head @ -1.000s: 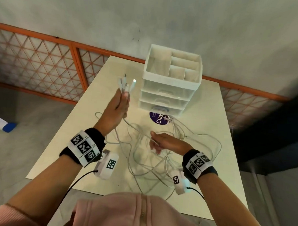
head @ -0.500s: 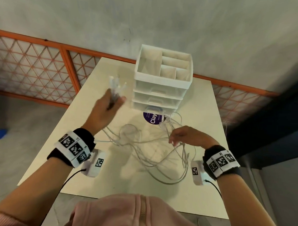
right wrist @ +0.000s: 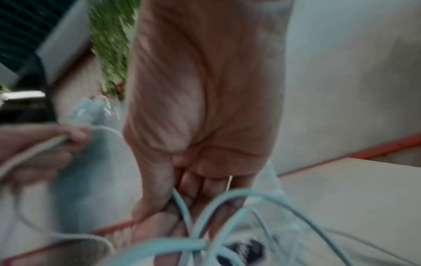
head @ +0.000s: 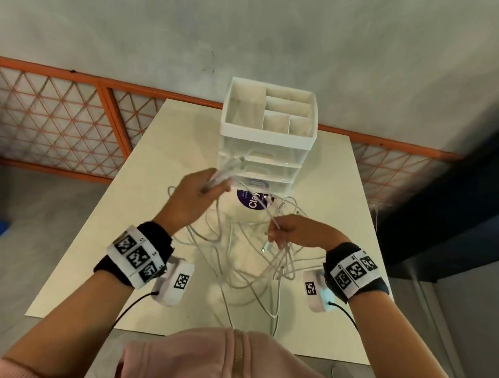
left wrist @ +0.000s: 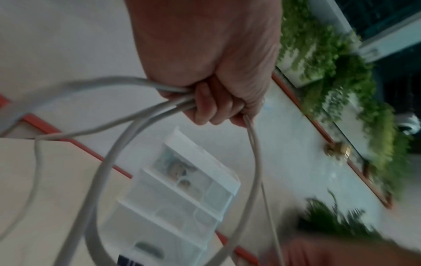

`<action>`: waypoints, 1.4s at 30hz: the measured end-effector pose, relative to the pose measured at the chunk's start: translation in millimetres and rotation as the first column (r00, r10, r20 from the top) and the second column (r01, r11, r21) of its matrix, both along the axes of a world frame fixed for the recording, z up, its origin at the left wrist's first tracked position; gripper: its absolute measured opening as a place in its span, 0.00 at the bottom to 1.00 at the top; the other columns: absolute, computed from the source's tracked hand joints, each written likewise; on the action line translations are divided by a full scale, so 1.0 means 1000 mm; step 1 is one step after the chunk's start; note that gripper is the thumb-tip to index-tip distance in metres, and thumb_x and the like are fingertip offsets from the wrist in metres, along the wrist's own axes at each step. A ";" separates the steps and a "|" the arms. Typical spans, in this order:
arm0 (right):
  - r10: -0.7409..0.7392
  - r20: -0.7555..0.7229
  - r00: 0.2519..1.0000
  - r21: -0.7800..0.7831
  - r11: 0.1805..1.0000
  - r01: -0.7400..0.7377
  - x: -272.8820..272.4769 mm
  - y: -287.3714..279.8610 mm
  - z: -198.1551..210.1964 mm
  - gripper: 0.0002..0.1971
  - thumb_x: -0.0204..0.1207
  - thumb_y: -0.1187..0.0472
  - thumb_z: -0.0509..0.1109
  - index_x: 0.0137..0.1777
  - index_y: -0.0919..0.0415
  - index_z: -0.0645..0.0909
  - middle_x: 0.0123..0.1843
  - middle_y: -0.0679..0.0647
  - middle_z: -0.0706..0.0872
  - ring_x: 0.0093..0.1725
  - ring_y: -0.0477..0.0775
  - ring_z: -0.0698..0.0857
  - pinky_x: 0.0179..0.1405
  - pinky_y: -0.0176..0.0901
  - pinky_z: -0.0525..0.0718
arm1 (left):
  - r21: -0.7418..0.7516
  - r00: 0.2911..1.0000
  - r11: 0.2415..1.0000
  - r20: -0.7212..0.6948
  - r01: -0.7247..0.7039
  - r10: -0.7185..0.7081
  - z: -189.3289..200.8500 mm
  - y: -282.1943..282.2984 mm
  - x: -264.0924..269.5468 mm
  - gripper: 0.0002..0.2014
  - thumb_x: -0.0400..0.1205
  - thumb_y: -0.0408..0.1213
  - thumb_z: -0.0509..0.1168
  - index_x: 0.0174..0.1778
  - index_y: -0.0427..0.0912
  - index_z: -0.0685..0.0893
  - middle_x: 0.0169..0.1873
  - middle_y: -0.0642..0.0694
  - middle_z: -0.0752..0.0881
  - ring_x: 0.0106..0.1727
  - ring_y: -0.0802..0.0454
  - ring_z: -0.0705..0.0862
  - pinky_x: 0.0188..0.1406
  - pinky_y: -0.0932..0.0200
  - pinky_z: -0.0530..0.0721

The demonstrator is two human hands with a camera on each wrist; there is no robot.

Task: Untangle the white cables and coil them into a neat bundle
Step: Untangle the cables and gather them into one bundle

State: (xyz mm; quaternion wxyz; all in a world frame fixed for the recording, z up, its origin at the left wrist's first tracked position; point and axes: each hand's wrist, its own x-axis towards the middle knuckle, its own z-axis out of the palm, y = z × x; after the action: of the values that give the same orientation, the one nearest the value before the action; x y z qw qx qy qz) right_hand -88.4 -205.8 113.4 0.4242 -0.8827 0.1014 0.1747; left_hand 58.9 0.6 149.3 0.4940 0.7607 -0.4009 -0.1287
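A tangle of white cables point(head: 248, 263) lies in loose loops on the pale table point(head: 102, 256). My left hand point(head: 198, 196) is raised above the table and grips a bunch of cable ends point(head: 229, 170) that stick up toward the drawer unit. In the left wrist view its curled fingers point(left wrist: 209, 106) close round several strands point(left wrist: 141, 115). My right hand point(head: 295, 231) pinches one strand point(head: 266, 211) that runs up to the left hand. A plug end point(head: 265, 248) hangs just below its fingers. In the right wrist view the thumb point(right wrist: 157, 194) presses a cable point(right wrist: 182, 205) against the fingers.
A white plastic drawer unit point(head: 266, 144) with an open divided top stands at the table's far middle, close behind my left hand. A purple round label point(head: 253, 202) lies before it. An orange-framed mesh railing point(head: 59, 123) runs behind the table. Some loops hang over the near edge.
My left hand has swung right with the cable ends, from the table's left to in front of the drawer unit. My right hand now pinches a strand stretched between both hands.
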 end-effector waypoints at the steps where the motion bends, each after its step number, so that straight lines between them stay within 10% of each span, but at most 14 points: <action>1: -0.011 -0.050 0.999 -0.043 0.999 0.009 -0.006 -0.007 -0.011 0.10 0.83 0.60 0.62 0.40 0.50 0.78 0.32 0.47 0.82 0.38 0.45 0.82 0.41 0.27 0.77 | -0.012 0.998 0.999 0.036 -0.049 0.049 0.004 0.004 0.006 0.10 0.82 0.41 0.64 0.34 0.51 0.81 0.26 0.49 0.80 0.25 0.64 0.75 0.29 0.70 0.69; 6: -0.103 -0.193 0.976 -0.168 0.983 0.071 -0.038 -0.041 -0.043 0.10 0.82 0.63 0.61 0.40 0.53 0.79 0.36 0.47 0.86 0.38 0.41 0.83 0.44 0.37 0.75 | -0.041 0.959 0.962 0.076 -0.270 0.272 0.004 0.027 0.035 0.12 0.83 0.43 0.63 0.40 0.39 0.82 0.25 0.45 0.76 0.27 0.58 0.73 0.28 0.63 0.67; 13: -0.322 0.294 0.900 -0.026 0.938 0.344 -0.030 -0.043 -0.010 0.09 0.82 0.61 0.65 0.43 0.48 0.84 0.27 0.46 0.81 0.29 0.37 0.79 0.44 0.33 0.78 | 0.349 0.928 0.864 0.221 -0.363 0.300 -0.026 0.034 0.034 0.16 0.78 0.44 0.70 0.35 0.36 0.76 0.30 0.41 0.79 0.39 0.38 0.82 0.33 0.55 0.68; 16: -0.187 0.296 0.937 -0.104 0.969 0.226 -0.014 -0.020 0.022 0.11 0.82 0.56 0.63 0.51 0.50 0.88 0.36 0.47 0.87 0.31 0.40 0.78 0.36 0.28 0.76 | 0.294 0.960 0.921 0.187 -0.255 0.206 -0.024 0.023 0.016 0.16 0.76 0.45 0.72 0.34 0.44 0.71 0.24 0.50 0.74 0.31 0.44 0.77 0.29 0.56 0.66; 19: -0.051 0.294 0.954 -0.126 0.988 0.092 0.002 0.007 0.041 0.12 0.82 0.51 0.63 0.52 0.49 0.89 0.42 0.61 0.89 0.38 0.65 0.80 0.39 0.48 0.79 | 0.158 0.999 0.987 0.007 0.032 -0.034 -0.011 0.006 -0.009 0.14 0.75 0.44 0.74 0.32 0.55 0.73 0.22 0.56 0.77 0.25 0.60 0.72 0.27 0.70 0.68; 24: -0.088 0.425 0.901 0.066 0.996 0.066 0.014 0.031 0.060 0.12 0.81 0.54 0.65 0.47 0.58 0.88 0.41 0.55 0.89 0.33 0.49 0.80 0.36 0.39 0.77 | 0.095 0.964 0.968 -0.147 0.234 -0.219 -0.007 -0.008 -0.026 0.10 0.78 0.37 0.71 0.40 0.61 0.82 0.26 0.71 0.84 0.31 0.77 0.78 0.35 0.78 0.72; 29: -0.181 0.181 0.967 -0.056 0.979 0.194 -0.016 0.010 0.035 0.27 0.83 0.43 0.57 0.35 0.61 0.86 0.23 0.45 0.73 0.24 0.40 0.71 0.36 0.34 0.71 | 0.144 0.996 0.986 -0.008 0.090 -0.090 -0.008 0.012 -0.002 0.07 0.79 0.42 0.70 0.43 0.42 0.88 0.35 0.44 0.88 0.34 0.61 0.80 0.33 0.72 0.71; 38: -0.369 0.033 0.929 -0.178 0.912 0.369 -0.073 -0.030 -0.004 0.22 0.78 0.45 0.66 0.26 0.56 0.83 0.28 0.65 0.76 0.30 0.56 0.72 0.33 0.42 0.70 | 0.497 0.935 0.792 -0.182 0.355 -0.305 -0.019 0.026 -0.005 0.09 0.68 0.50 0.78 0.38 0.49 0.90 0.27 0.49 0.85 0.29 0.59 0.76 0.32 0.62 0.68; 42: -0.284 -0.218 0.934 -0.262 0.939 0.224 -0.086 -0.028 -0.023 0.14 0.75 0.49 0.72 0.29 0.52 0.81 0.29 0.50 0.80 0.33 0.48 0.76 0.35 0.38 0.71 | 0.610 0.888 0.650 -0.248 0.453 -0.386 -0.030 0.019 -0.023 0.10 0.66 0.48 0.80 0.32 0.49 0.87 0.18 0.57 0.74 0.21 0.62 0.70 0.23 0.69 0.64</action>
State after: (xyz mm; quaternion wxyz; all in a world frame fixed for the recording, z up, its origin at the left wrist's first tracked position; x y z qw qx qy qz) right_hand -174.8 -234.0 90.7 0.3205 -0.8761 0.2882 0.2161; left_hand 35.9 19.3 119.1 0.1723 0.7633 -0.4711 -0.4070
